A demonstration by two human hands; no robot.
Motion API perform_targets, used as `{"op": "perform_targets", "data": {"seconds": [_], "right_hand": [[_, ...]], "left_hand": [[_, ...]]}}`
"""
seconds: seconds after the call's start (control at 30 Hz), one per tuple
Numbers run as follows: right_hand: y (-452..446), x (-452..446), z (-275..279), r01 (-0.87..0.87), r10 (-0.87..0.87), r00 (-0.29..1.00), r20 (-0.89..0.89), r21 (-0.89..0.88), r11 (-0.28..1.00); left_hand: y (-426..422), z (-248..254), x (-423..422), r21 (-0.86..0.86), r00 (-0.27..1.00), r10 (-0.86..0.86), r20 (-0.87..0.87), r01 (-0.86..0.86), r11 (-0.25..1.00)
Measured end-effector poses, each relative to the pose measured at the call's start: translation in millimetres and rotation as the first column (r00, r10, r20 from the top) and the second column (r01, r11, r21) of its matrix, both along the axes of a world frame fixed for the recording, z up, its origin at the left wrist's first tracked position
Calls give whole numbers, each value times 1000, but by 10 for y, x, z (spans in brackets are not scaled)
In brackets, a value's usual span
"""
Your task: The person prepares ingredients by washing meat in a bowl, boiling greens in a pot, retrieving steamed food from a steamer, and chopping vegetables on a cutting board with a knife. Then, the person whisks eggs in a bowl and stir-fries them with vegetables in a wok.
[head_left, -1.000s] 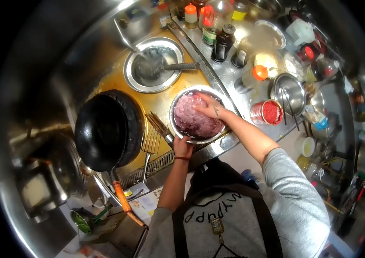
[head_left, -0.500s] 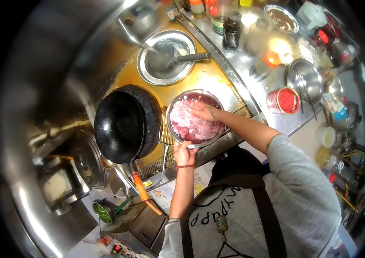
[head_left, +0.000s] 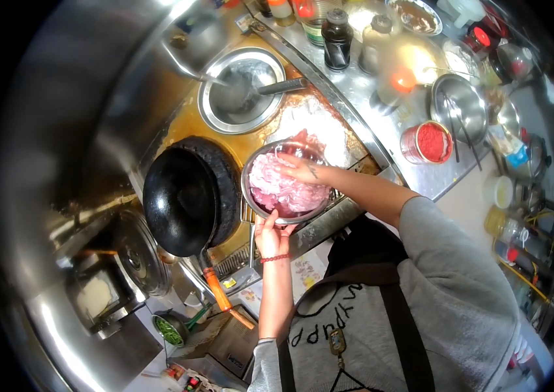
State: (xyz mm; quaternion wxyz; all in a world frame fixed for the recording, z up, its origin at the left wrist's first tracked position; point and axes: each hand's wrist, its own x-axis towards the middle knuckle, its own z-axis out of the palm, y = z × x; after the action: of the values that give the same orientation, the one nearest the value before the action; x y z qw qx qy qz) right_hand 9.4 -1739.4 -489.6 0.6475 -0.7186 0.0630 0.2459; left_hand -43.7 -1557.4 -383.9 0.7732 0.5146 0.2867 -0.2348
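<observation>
A metal bowl (head_left: 248, 193) of pink raw meat (head_left: 280, 183) stands tilted at the stove's front edge. My left hand (head_left: 270, 236) grips the bowl's near rim from below, its wrist in a red bead bracelet. Across the top of the meat lies my right hand (head_left: 300, 168), palm down with the fingers spread, pressing on it. Reddish liquid (head_left: 309, 138) shows on the stove top just beyond the bowl's far rim.
Left of the bowl sits a black wok (head_left: 181, 201) with an orange handle. Behind is a metal basin (head_left: 210, 108) with a ladle. On the right counter are an open red-filled can (head_left: 431, 142), a steel bowl (head_left: 461, 104) with chopsticks, and several bottles.
The bowl with both hands has moved left toward the wok and now tilts away from me. Reddish liquid has appeared on the stove behind it.
</observation>
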Motion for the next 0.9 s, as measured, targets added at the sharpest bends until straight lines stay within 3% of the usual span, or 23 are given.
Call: {"op": "perform_targets", "data": {"seconds": [0.23,0.33,0.47,0.7,0.8,0.9], "right_hand": [[-25,-40,-133,95,-98,995,16,138,986],[-21,-55,-143,165,-156,986,-59,198,966],[47,-65,-228,319,-274,947,-166,397,861],[67,-104,-186,457,-376,889,-260,525,718],[20,-143,-24,484,-411,874,-258,536,692],[63,-123,-61,593,-553,802,-227,423,686]], "left_hand": [[-173,227,125,83,985,-157,76,150,985],[-188,180,198,121,967,-234,100,221,968],[-332,274,281,143,937,-322,136,303,942],[-465,287,348,171,931,-336,144,311,935],[-475,243,367,197,906,-379,188,343,918],[-562,227,363,222,866,-442,235,395,892]]}}
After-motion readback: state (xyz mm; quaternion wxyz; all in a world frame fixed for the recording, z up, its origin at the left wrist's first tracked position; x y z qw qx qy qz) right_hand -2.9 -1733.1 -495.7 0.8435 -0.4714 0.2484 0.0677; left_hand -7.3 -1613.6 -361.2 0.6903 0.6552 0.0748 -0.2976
